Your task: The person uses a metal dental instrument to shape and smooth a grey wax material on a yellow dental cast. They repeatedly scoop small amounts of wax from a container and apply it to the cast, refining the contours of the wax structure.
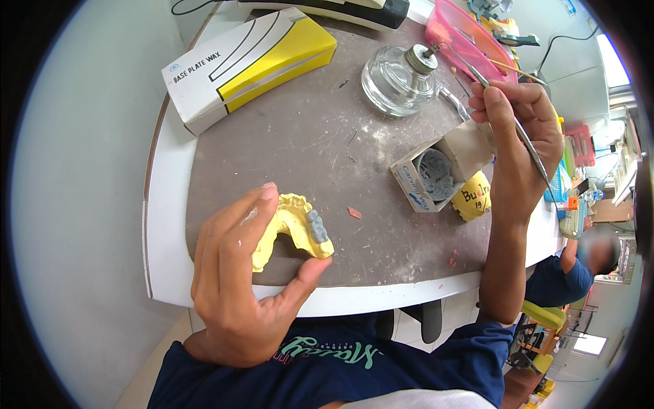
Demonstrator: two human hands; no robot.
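Observation:
My left hand (238,279) grips a yellow dental cast (294,219), shaped like a horseshoe, between its thumb and fingers. Grey wax (317,228) covers a few teeth on the cast's right side. A thin metal wax carver (526,142) is pinched in my right hand (521,119), raised over the far right of the table. Its curved tip is beside the wick of a glass spirit lamp (392,83); I cannot make out a flame. Below that hand stands an opened small carton (411,184) with grey carving wax (436,172) inside.
A white and yellow wax box (255,65) lies at the far left. Behind the lamp is a pink basket (449,24) with tools. Another yellow plaster piece (470,199) touches the carton. Pink wax scraps (354,213) dot the brown tabletop (293,150). Another person (562,276) sits at the right.

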